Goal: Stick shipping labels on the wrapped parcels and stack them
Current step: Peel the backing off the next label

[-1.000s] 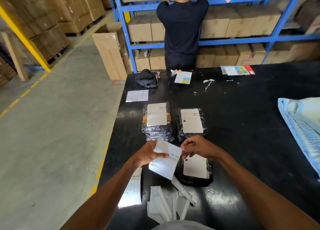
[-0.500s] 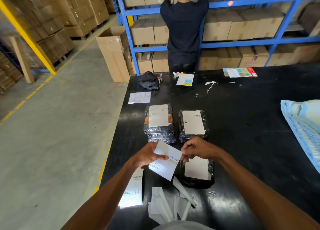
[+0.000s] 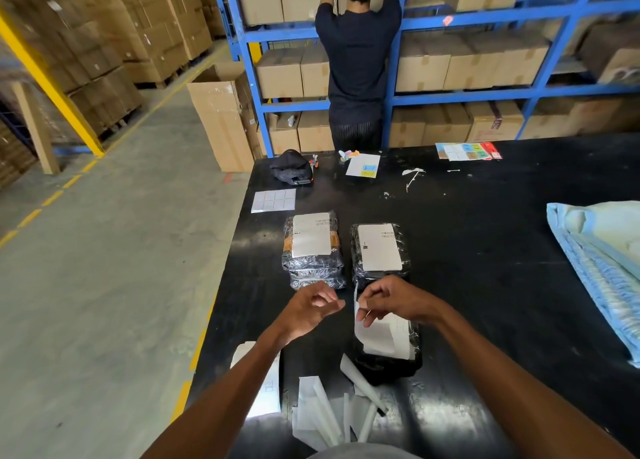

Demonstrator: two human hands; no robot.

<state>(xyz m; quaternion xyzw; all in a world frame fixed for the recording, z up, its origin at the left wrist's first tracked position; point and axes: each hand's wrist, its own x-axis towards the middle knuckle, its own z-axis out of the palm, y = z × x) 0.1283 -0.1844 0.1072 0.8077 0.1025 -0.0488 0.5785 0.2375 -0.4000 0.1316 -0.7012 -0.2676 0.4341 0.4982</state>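
Partly hidden, sheets [image 3: 266,389] lie under l. forearm, print unreadable; l. hand [image 3: 313,306] above table [image 3: 485,250], fingers curled, nothing seen in them; r. hand [image 3: 391,302] pinches label [image 3: 372,337] by top edge, label hanging bent over near parcel [image 3: 391,368]; parcel's long axis runs away from wearer.

You've got parcels [image 3: 313,271] in glossy crinkly plastic wrap, a matt paper label [image 3: 379,247] on each, smooth shiny black table [image 3: 485,250].
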